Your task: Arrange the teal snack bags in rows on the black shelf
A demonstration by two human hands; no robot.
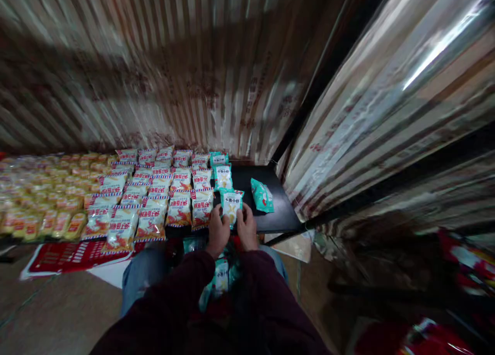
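Both of my hands are closed on the two lower sides of a teal and white snack bag (232,204) at the front of the black shelf (247,175). My left hand (218,232) grips its left edge, and my right hand (247,229) grips the right one. Behind it lie more teal snack bags (223,176) in a column running back. Another teal snack bag (263,196) rests turned at an angle to the right of my right hand. Red and white snack bags (201,208) stand in rows to my left. Below my wrists, further teal bags (221,275) sit between my knees, partly hidden.
Many small yellow packages (62,200) fill the shelf's left part. Corrugated sheeting (185,77) rises behind, with dark metal bars at the right. A red printed sheet (62,257) lies under the shelf on the left. Red packages (429,337) show at lower right.
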